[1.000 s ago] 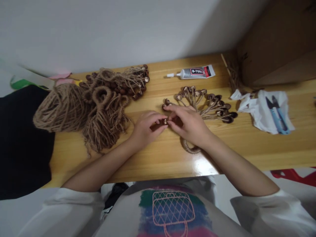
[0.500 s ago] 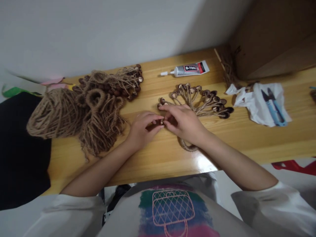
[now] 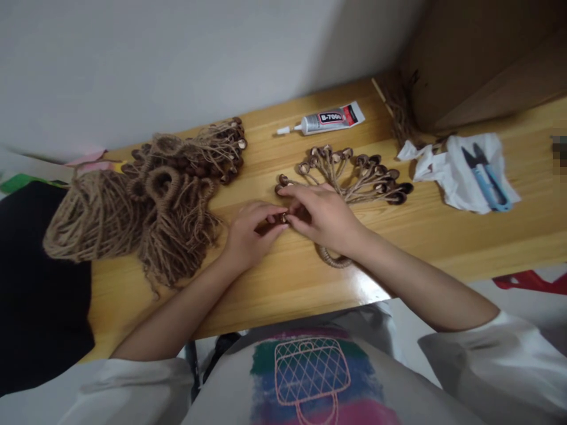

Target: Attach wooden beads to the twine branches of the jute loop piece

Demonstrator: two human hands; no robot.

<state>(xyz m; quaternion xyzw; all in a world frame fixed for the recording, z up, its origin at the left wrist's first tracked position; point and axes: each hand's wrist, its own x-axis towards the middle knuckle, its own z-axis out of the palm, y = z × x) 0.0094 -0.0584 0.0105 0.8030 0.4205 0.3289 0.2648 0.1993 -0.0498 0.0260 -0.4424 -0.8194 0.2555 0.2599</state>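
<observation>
From my end I see the long, pale-yellow wooden desk (image 3: 266, 280), with a large brown cardboard box (image 3: 478, 65) at its far right corner. Towards its left end lies a loose ball of tan twine (image 3: 95, 215). Mid-desk, nearer the front edge, my left hand (image 3: 248, 233) and right hand (image 3: 330, 218) meet; the right partly covers a fan of tan cords tipped with brown shells (image 3: 352, 192). Beyond them, by the back edge, rests a silver glue tube with a black label (image 3: 330, 120). The smallest piece, a brown shell with a pale inside (image 3: 284, 218), sits between the hands. My left grip pinches it between thumb and fingertip; the right grip is narrow beside it, though I cannot tell what it holds. I judge light, steady pressure best, with both wrists low and the shell's opening unobstructed.
</observation>
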